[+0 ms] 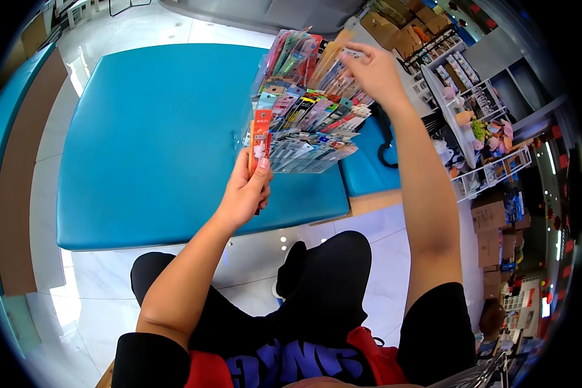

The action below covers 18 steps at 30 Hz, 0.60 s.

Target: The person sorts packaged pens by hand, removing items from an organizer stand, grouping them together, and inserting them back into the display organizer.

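Rack (297,166) on teal bench (161,136), tiled floor (385,229)

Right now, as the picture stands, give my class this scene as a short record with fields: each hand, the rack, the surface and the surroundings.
Left hand: gripping a slim red packet in front of the rack
Right hand: at the tan packets toward the rack's far side; grip unclear
Clear rack: holds rows of slim, colourful packets
Surface: blue padded top, under the rack
Surroundings: pale tiled floor; cardboard boxes to the right
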Each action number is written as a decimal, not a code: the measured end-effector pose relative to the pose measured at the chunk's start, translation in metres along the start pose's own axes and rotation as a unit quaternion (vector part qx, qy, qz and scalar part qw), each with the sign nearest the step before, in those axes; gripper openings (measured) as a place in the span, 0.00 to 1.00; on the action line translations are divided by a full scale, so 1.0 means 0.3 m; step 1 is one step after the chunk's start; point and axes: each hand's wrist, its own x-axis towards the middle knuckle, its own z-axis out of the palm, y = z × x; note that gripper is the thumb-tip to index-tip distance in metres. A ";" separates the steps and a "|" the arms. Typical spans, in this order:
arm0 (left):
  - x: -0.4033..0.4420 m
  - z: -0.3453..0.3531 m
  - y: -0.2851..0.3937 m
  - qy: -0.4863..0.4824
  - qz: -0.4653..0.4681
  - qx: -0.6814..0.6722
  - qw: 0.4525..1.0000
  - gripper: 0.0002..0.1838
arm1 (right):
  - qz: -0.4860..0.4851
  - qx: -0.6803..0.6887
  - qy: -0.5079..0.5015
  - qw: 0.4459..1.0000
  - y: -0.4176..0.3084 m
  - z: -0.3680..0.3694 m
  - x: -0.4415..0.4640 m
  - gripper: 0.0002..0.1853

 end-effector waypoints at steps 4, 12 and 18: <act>-0.008 -0.012 0.016 -0.017 -0.018 -0.067 0.997 0.15 | -0.058 0.103 0.102 0.988 -0.063 0.084 -0.177 0.21; -0.010 0.048 0.020 0.013 0.015 0.031 0.999 0.17 | 0.118 0.236 -0.186 0.947 -0.161 0.289 -0.449 0.10; 0.002 -0.005 0.001 0.030 0.050 0.054 0.997 0.17 | -0.030 0.224 0.016 0.974 -0.159 -0.006 -0.173 0.12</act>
